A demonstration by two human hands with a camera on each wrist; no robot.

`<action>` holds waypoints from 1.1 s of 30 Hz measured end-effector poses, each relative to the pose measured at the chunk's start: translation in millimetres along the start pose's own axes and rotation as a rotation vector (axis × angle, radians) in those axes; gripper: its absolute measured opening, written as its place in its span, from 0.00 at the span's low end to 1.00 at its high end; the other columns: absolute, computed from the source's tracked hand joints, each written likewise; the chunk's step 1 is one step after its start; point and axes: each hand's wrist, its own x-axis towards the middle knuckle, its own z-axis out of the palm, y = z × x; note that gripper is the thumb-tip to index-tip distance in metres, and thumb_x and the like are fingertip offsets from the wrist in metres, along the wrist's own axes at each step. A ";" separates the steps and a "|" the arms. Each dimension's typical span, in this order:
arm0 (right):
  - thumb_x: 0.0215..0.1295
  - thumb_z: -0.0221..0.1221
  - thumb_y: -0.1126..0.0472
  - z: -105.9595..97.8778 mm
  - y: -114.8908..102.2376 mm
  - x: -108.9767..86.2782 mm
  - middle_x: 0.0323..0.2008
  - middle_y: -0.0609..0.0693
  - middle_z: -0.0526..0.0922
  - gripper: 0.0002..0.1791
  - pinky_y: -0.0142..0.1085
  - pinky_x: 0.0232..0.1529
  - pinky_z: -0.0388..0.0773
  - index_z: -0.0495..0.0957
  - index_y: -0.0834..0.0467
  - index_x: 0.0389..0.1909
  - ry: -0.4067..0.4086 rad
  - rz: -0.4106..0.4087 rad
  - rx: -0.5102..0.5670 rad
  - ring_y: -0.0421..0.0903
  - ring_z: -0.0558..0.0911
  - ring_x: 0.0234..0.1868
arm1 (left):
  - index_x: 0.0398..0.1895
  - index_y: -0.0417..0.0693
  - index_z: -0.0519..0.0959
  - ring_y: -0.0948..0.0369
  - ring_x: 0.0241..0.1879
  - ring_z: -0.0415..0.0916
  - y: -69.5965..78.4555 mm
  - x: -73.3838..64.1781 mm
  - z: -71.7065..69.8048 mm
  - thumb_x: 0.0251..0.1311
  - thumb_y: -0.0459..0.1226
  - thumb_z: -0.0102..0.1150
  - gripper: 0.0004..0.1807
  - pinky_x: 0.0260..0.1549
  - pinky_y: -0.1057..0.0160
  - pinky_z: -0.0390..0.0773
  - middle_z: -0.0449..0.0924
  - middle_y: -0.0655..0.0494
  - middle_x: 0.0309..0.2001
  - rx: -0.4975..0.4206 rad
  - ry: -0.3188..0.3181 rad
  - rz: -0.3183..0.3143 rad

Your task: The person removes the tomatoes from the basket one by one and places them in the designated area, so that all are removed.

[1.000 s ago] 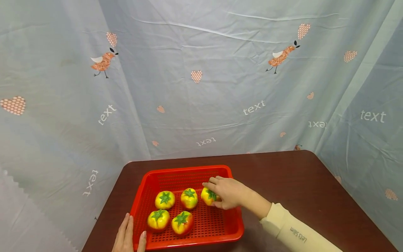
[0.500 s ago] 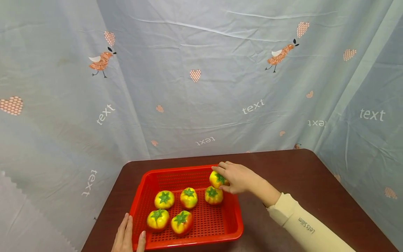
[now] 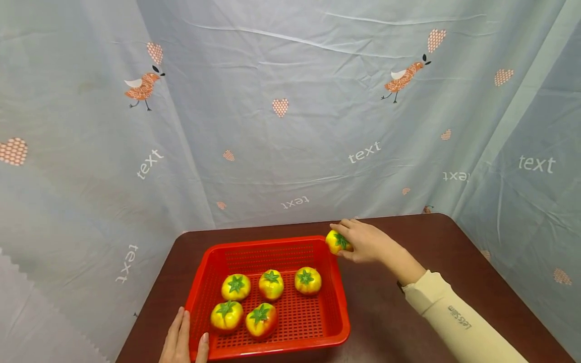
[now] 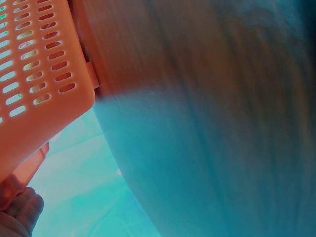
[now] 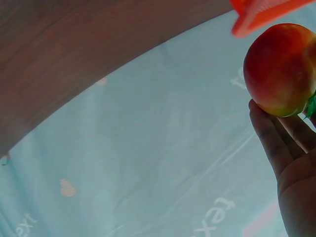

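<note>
My right hand [image 3: 365, 242] pinches a yellow tomato [image 3: 337, 242] with a green star-shaped calyx, just beyond the back right corner of the red plastic basket [image 3: 333, 282]. Seen from the right wrist, the tomato [image 5: 279, 69] shows a red-orange side, with fingers [image 5: 271, 138] along its underside. My left hand [image 3: 178, 338] rests at the basket's front left corner, fingers straight along the outer side and thumb over the rim. Several similar tomatoes, such as one with a red side [image 3: 262, 322] and a yellow one at the right [image 3: 308, 283], sit in the basket.
The basket stands on the left part of a dark brown table [image 3: 408, 302] with rounded back corners. A pale blue curtain [image 3: 290, 151] printed with birds, hearts and text hangs behind and beside the table.
My right hand has lifted the tomato from the basket's right side and carried it back and rightward past the rim, uncovering another tomato. The left hand stays at the corner.
</note>
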 end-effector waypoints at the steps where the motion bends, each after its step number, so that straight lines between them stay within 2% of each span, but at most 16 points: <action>1: 0.58 0.66 0.52 1.6 2.9 -1.8 0.53 0.55 0.78 0.36 0.53 0.66 0.68 0.70 0.62 0.66 0.002 0.002 0.001 0.54 0.78 0.55 | 0.70 0.34 0.65 0.41 0.57 0.71 -0.1 -0.1 -0.1 0.54 0.37 0.67 0.39 0.46 0.38 0.75 0.66 0.39 0.67 0.002 -0.001 0.000; 4: 0.57 0.67 0.53 7.9 11.1 -7.4 0.50 0.55 0.79 0.35 0.50 0.62 0.74 0.71 0.64 0.64 0.009 0.005 -0.006 0.54 0.79 0.51 | 0.69 0.34 0.65 0.41 0.57 0.71 -0.8 0.0 0.1 0.54 0.37 0.67 0.39 0.47 0.38 0.75 0.66 0.39 0.67 -0.004 0.004 0.009; 7: 0.56 0.68 0.54 16.0 18.6 -13.1 0.47 0.55 0.79 0.35 0.45 0.51 0.80 0.72 0.64 0.63 0.003 0.017 -0.008 0.52 0.79 0.46 | 0.69 0.34 0.65 0.41 0.58 0.71 -1.3 0.3 0.1 0.53 0.37 0.67 0.39 0.47 0.39 0.75 0.66 0.39 0.67 -0.011 0.009 0.012; 9: 0.56 0.68 0.54 22.0 23.0 -16.3 0.46 0.54 0.78 0.35 0.43 0.45 0.80 0.72 0.63 0.63 -0.015 0.035 -0.005 0.50 0.78 0.43 | 0.68 0.34 0.66 0.41 0.58 0.71 -1.7 0.5 0.4 0.52 0.36 0.67 0.39 0.47 0.40 0.75 0.66 0.39 0.67 -0.015 0.015 0.015; 12: 0.55 0.68 0.54 31.4 28.9 -20.1 0.44 0.54 0.78 0.34 0.41 0.43 0.80 0.73 0.64 0.62 -0.045 0.059 0.014 0.48 0.77 0.40 | 0.68 0.33 0.66 0.41 0.57 0.71 -2.0 0.5 1.2 0.52 0.36 0.67 0.39 0.46 0.40 0.75 0.66 0.39 0.67 -0.013 0.023 0.024; 19: 0.54 0.69 0.55 54.0 34.9 -27.8 0.45 0.55 0.78 0.35 0.44 0.46 0.80 0.73 0.65 0.61 -0.107 0.092 0.055 0.49 0.78 0.40 | 0.68 0.32 0.67 0.40 0.57 0.72 -3.8 0.8 3.0 0.51 0.35 0.68 0.39 0.45 0.39 0.75 0.67 0.37 0.66 -0.016 0.032 0.048; 28: 0.54 0.68 0.54 79.2 34.0 -34.1 0.46 0.56 0.79 0.34 0.48 0.50 0.80 0.73 0.64 0.61 -0.169 0.125 0.094 0.50 0.78 0.40 | 0.70 0.34 0.64 0.41 0.58 0.71 -0.6 0.0 -0.3 0.56 0.38 0.65 0.39 0.47 0.37 0.75 0.65 0.39 0.68 0.021 -0.015 0.013; 33: 0.54 0.68 0.54 90.3 30.9 -37.4 0.47 0.57 0.79 0.34 0.49 0.51 0.80 0.73 0.65 0.61 -0.181 0.121 0.107 0.51 0.79 0.42 | 0.70 0.34 0.64 0.41 0.58 0.70 -1.1 -0.4 -0.5 0.57 0.38 0.64 0.39 0.47 0.38 0.75 0.65 0.40 0.68 0.016 -0.015 0.008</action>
